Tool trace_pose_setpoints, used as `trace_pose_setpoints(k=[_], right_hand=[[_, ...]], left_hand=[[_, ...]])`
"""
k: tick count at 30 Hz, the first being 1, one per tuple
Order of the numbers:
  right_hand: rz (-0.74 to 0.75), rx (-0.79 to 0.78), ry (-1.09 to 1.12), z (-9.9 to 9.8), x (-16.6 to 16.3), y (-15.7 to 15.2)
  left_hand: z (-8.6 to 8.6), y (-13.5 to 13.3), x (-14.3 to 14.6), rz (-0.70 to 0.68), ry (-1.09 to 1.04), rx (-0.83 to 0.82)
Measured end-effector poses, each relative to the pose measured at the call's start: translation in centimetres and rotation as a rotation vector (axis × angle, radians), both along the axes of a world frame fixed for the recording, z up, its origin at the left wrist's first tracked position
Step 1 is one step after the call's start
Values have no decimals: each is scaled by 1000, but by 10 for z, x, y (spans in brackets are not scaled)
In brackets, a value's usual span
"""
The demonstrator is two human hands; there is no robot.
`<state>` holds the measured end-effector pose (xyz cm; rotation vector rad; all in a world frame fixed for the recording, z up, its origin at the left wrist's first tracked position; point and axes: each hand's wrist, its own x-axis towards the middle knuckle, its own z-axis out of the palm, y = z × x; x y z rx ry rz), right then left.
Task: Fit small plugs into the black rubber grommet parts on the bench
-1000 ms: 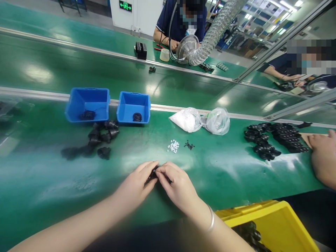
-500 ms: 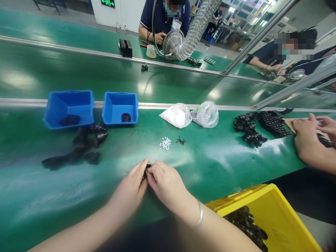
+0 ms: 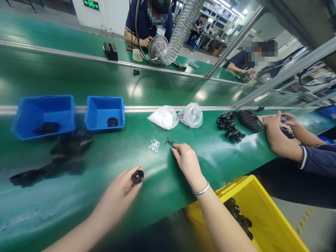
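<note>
My left hand (image 3: 127,183) is closed around a round black plastic part (image 3: 138,176), whose hollow open face is turned up toward me. Over the green bench, my right hand (image 3: 185,159) reaches to a small pile of tiny black pieces (image 3: 170,141). Its thumb and forefinger are pinched together at the pile's near edge; whether a piece is between them is too small to make out. Just left of that pile lies a heap of small white pieces (image 3: 154,146).
Two blue bins (image 3: 43,101) (image 3: 105,99) holding black parts stand at left, with blurred black parts (image 3: 69,147) before them. Behind the piles sit two plastic bags (image 3: 164,117) (image 3: 193,115). A yellow crate (image 3: 273,217) is at lower right. A co-worker's hands (image 3: 274,129) work beside black parts (image 3: 231,127).
My right hand has left the black part and moved forward and right to the tiny black pieces. My left hand keeps the part, now turned face up. The view has shifted right.
</note>
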<state>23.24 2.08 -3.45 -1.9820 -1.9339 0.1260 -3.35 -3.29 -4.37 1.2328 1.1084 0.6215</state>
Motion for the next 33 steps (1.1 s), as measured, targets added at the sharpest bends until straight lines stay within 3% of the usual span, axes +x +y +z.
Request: trace_pose_setpoints(k=[12, 17, 20, 33], right_hand=[[68, 28, 164, 1, -8, 3], [421, -21, 508, 16, -61, -23], [552, -67, 566, 18, -87, -33], [558, -61, 536, 10, -93, -39]], left_hand=[[3, 4, -1, 14, -75, -80], [1, 6, -1, 27, -44, -21], [1, 7, -1, 32, 32, 42], [12, 9, -2, -10, 100, 86]])
